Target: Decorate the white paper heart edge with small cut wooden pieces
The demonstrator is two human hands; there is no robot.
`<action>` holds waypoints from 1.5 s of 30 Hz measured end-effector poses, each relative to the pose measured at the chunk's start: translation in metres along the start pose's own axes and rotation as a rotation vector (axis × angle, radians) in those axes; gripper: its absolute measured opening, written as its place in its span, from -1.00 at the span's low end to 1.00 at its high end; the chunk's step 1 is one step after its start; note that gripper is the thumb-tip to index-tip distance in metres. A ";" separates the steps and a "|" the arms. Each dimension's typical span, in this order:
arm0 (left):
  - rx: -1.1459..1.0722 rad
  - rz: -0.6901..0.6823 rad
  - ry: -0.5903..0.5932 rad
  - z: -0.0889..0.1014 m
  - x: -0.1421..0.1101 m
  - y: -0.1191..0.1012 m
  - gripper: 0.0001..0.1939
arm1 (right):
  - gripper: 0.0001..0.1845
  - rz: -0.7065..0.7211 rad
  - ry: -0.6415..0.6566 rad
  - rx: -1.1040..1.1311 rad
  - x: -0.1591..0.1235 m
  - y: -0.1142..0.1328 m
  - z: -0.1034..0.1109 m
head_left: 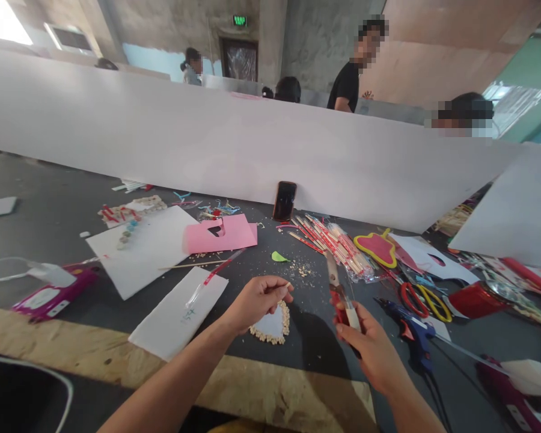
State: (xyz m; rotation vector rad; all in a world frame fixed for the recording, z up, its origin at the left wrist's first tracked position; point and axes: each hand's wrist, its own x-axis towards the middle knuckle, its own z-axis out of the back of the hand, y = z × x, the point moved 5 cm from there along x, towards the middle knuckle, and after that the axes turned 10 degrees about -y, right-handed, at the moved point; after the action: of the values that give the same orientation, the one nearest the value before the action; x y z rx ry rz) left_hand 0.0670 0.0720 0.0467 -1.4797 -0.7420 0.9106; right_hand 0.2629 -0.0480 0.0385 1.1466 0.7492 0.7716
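Note:
My left hand [256,304] pinches a small thin stick between its fingertips, just above a white heart-shaped card edged with pale grains [270,325]. My right hand [372,349] grips a pair of red-handled scissors [338,294], their closed metal blades pointing up and away from me. The scissors' lower part is partly hidden by my fingers. A hot glue gun [410,331] lies to the right of my right hand, not touching it.
A white sheet with handwriting [178,313] lies left of the heart, and pink paper [219,234] sits farther back. A bag of red-and-white sticks [333,252], a phone [285,201] and a white partition [207,132] stand beyond. Co-workers are behind the partition.

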 end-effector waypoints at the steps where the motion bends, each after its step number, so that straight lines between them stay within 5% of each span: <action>1: -0.012 -0.006 -0.009 -0.001 0.000 0.000 -0.65 | -0.53 -0.012 0.027 0.000 -0.005 0.000 -0.006; 5: -0.047 -0.035 -0.039 -0.003 0.002 0.002 -0.64 | -0.39 0.081 0.111 -0.187 -0.017 0.002 -0.020; 12: -0.053 -0.060 -0.073 -0.003 0.002 0.000 -0.63 | -0.27 0.481 0.051 -0.577 -0.026 0.004 -0.023; 23: -0.015 -0.070 -0.049 -0.004 0.000 -0.003 -0.61 | -0.29 0.654 0.007 -0.927 -0.027 0.003 -0.022; 35: 0.130 -0.059 -0.001 -0.005 -0.004 -0.008 -0.60 | -0.40 0.787 -0.030 -1.033 -0.033 0.010 -0.021; 45: 0.210 -0.138 0.079 -0.010 -0.011 -0.022 -0.63 | -0.41 0.590 0.032 -0.903 -0.020 0.007 -0.021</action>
State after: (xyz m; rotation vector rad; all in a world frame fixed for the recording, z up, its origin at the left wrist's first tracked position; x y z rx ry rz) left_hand 0.0714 0.0602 0.0695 -1.2561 -0.6611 0.7951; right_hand 0.2336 -0.0525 0.0423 0.5032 0.0129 1.4324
